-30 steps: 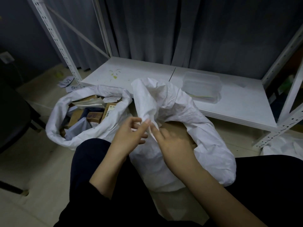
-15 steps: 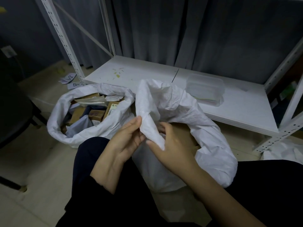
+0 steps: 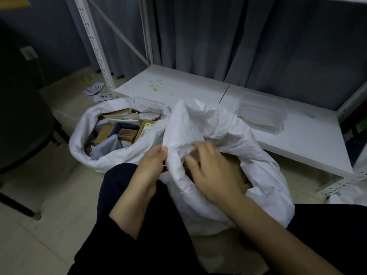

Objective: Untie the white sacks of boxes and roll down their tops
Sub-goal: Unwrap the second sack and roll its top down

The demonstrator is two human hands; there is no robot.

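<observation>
Change: since half a second ago my right hand (image 3: pixel 216 171) has let go of the twisted neck and reached into the mouth of the near sack (image 3: pixel 222 135), and that mouth has spread wider; my left hand (image 3: pixel 153 163) has stayed on the rim.
Left hand: I see it pinching the near left edge of the near sack's rim, fingers curled onto the white cloth, thumb side up.
Right hand: it lies inside the opening with fingers spread and fairly straight, blurred; I cannot tell whether the fingertips hook any cloth, and it appears to grip nothing.
Hands together or apart: apart, with the sack's front rim between them.
Near sack: on the floor (image 3: pixel 49 225) between my knees, just in front of the low shelf's (image 3: pixel 297 143) front edge, top still standing up in a crumpled peak, brown cardboard showing inside under my right hand.
Far sack (image 3: pixel 83 143): on the floor to the left, touching the near sack, its top already rolled down, open and full of boxes (image 3: pixel 127 133) and envelopes.
Shelf: a clear plastic tub (image 3: pixel 262 114) sits toward its right end; yellowish scraps lie near its left end.
Floor, far left: paper labels (image 3: pixel 99 92) by the rack's upright (image 3: pixel 93 42), one reading 5-1; a dark chair (image 3: pixel 23 120) at the left edge.
</observation>
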